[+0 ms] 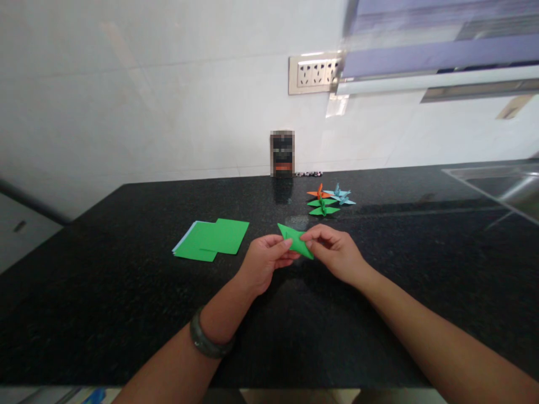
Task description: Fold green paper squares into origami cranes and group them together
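Observation:
A folded green paper piece [296, 239], pointed at both ends, is held just above the black counter [126, 314]. My left hand [266, 262] pinches its left side with thumb and fingers closed. My right hand [332, 251] pinches its right side the same way. A dark bangle sits on my left wrist. Left of my hands lies a small stack of green paper sheets [213, 239], flat on the counter.
Three finished paper cranes stand behind my hands: orange [320, 193], light blue [341, 196] and green [323, 207]. A small dark box [282, 154] leans on the white wall under a socket strip [314, 73]. A steel sink [501, 188] lies at far right.

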The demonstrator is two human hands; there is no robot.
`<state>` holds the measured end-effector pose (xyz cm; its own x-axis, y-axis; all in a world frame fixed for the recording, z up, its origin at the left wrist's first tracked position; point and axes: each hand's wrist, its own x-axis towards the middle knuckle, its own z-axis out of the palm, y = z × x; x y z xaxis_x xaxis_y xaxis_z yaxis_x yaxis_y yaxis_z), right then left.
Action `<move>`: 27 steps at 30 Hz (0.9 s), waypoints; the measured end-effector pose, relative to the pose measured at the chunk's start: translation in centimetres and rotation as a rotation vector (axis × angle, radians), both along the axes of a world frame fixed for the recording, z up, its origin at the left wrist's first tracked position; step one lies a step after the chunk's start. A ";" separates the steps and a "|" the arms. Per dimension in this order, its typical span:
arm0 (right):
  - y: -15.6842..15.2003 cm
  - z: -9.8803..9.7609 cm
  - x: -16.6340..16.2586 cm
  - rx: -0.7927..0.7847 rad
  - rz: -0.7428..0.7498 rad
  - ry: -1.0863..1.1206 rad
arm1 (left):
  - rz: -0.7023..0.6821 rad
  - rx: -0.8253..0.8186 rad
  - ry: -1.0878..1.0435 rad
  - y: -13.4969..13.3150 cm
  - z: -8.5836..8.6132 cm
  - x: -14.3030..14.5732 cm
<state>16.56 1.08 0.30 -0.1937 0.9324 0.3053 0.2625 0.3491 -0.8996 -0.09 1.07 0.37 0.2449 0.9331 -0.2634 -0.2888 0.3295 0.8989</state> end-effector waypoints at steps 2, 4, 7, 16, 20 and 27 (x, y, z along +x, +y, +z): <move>0.0 0.0 0.1 -0.059 0.050 0.004 | 0.026 0.001 -0.006 0.1 0.0 0.0; 0.0 -0.2 0.3 -0.146 0.100 0.032 | 0.039 0.001 -0.014 0.1 0.0 0.0; 0.1 -0.3 0.5 -0.258 0.167 0.117 | 0.030 -0.004 -0.029 0.1 0.0 -0.1; 0.1 -0.1 0.3 -0.376 0.218 0.253 | -0.023 0.002 -0.052 0.1 -0.1 -0.2; 0.1 -0.2 0.4 -0.314 0.203 0.168 | -0.014 0.005 -0.045 0.2 -0.2 -0.2; 0.1 -0.3 0.7 0.213 0.132 -0.248 | 0.025 0.025 0.015 0.2 -0.3 -0.1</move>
